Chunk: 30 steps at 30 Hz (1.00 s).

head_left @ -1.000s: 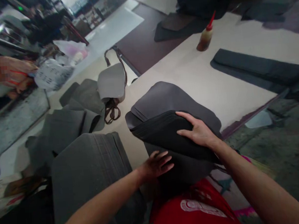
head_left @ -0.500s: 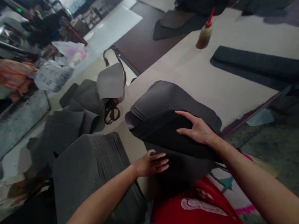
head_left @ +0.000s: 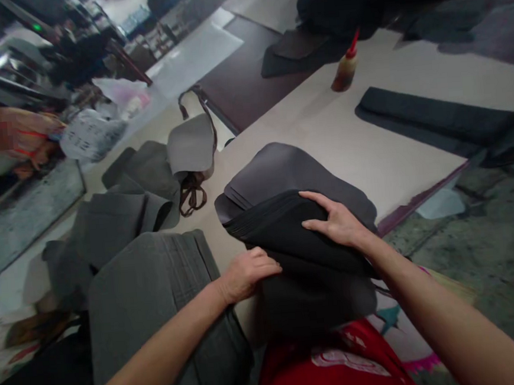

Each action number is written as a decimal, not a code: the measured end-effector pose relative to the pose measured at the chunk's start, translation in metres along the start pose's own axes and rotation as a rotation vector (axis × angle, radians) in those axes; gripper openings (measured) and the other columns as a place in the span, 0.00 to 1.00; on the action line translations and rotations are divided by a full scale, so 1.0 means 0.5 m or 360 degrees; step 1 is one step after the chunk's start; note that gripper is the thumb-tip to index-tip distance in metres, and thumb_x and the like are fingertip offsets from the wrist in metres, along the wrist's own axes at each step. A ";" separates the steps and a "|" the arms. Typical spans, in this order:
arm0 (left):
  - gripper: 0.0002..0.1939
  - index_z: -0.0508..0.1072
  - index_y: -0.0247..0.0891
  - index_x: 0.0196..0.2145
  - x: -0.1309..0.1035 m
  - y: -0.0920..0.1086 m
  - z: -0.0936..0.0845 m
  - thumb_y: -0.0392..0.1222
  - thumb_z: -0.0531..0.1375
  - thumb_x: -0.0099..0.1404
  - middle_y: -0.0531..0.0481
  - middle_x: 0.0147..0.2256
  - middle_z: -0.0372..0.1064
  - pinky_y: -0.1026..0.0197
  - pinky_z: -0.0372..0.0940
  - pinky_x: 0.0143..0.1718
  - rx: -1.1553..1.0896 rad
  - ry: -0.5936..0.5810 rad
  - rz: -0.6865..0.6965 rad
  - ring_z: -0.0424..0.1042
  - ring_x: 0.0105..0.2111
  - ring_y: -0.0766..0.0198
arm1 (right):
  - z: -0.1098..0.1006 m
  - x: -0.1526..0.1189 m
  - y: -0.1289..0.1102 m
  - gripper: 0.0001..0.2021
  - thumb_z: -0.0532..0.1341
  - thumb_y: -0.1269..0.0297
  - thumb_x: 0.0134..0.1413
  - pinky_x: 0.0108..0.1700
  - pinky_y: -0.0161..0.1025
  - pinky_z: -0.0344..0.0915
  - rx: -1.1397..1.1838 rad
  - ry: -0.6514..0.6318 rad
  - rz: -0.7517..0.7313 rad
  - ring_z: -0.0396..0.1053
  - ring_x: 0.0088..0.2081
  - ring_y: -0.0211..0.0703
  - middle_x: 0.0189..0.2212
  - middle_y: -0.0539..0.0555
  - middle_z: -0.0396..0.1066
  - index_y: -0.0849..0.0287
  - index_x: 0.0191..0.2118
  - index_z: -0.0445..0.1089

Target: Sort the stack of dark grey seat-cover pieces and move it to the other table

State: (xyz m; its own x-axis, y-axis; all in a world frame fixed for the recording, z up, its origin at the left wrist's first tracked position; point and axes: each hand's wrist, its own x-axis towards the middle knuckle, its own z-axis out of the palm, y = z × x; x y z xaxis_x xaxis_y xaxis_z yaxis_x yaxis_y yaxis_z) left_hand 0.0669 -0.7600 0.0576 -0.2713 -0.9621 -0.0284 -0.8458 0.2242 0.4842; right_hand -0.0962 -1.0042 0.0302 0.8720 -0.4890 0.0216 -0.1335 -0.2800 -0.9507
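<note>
A stack of dark grey sheets (head_left: 277, 167) with rounded corners lies in front of me, its black folded part (head_left: 286, 220) fanned into thin layers on the left side. My right hand (head_left: 337, 222) rests on that black part, with thumb and forefinger stretched apart; its other fingers are hidden. At the stack's lower left edge, my left hand (head_left: 251, 271) has its fingers closed over the margin of a dark sheet (head_left: 309, 295) that hangs toward my red shirt. The left thumb is mostly out of sight.
A large grey sheet pile (head_left: 135, 285) stands at left, with loose grey pieces (head_left: 116, 209) behind it. Farther right, a red-tipped bottle (head_left: 345, 70) and a dark folded piece (head_left: 433, 116) sit on the pale table (head_left: 305, 123). A person (head_left: 25, 136) is at far left.
My left hand has gone from spread fingers beside the stack to closed fingers at its edge. My right hand stays on the black part. The view has shifted slightly.
</note>
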 end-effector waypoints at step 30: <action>0.09 0.73 0.39 0.36 0.077 0.025 -0.013 0.44 0.64 0.60 0.53 0.33 0.74 0.63 0.61 0.34 -0.0499 0.0408 -0.1111 0.72 0.34 0.60 | -0.046 -0.011 -0.033 0.23 0.51 0.46 0.62 0.69 0.59 0.38 0.0127 -0.0512 0.0074 0.49 0.68 0.58 0.50 0.54 0.75 0.52 0.43 0.78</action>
State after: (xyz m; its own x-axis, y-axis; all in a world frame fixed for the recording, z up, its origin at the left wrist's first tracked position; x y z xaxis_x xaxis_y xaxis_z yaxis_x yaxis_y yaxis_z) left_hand 0.0491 -0.7954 0.0683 0.4179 -0.8784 -0.2317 -0.6025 -0.4589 0.6529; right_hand -0.1093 -1.0158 0.0527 0.9715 -0.2105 -0.1092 -0.1505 -0.1918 -0.9698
